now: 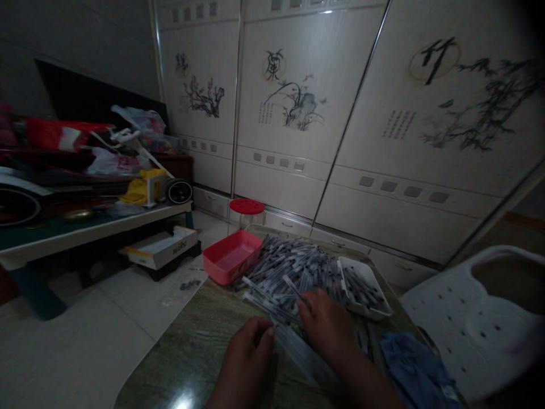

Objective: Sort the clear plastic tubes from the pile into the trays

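A large heap of clear, pen-like tubes with dark ends covers the far part of the table. My right hand is closed at the near edge of this heap, gripping a pen-like tube that points up and to the left. To its left, my left hand has its fingers curled in with thumb and forefinger close together; whether something small is between them I cannot make out. Between and below the hands lie clear, empty-looking tubes. A white tray with more dark-tipped pieces stands beyond my right hand.
A pink plastic basket stands at the table's far left corner. Blue cloth lies at the right edge, beside a white chair. Behind are a red stool and sliding cabinet doors. A cluttered low table stands left.
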Available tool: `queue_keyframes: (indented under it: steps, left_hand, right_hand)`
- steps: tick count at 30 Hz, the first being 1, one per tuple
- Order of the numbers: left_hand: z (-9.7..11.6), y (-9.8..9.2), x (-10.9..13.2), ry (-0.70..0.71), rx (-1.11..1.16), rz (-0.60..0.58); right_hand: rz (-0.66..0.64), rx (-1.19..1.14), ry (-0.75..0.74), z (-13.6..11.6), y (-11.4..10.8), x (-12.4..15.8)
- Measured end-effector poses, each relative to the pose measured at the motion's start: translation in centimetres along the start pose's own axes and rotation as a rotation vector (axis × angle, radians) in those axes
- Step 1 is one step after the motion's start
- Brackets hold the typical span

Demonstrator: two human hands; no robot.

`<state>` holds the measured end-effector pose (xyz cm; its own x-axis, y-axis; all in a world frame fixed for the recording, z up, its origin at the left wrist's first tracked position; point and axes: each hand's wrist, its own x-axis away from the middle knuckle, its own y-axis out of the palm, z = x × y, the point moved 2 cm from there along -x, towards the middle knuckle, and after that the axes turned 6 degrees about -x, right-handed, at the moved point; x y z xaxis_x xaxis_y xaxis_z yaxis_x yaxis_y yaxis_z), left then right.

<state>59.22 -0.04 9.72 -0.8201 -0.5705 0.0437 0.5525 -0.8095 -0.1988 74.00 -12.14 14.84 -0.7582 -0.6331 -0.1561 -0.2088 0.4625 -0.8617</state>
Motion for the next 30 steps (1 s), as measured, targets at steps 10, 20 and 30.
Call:
queue_keyframes:
  steps: [10,20,30]
  left_hand:
    - [0.8,5.1,1.9,-0.027,0.493,-0.420]
    - [-1.4,5.9,1.5,-0.238,0.577,-0.285]
    - [-1.8,9.0,1.2,-0.260,0.851,-0.341]
  right_hand:
    - [-0.238,-1.069,0.446,2.7,2.7,8.8]
    - [0.160,-1.583,0.616,7.5,1.0,10.6]
    - [-0.278,-1.576,0.536,6.6,3.6,11.2]
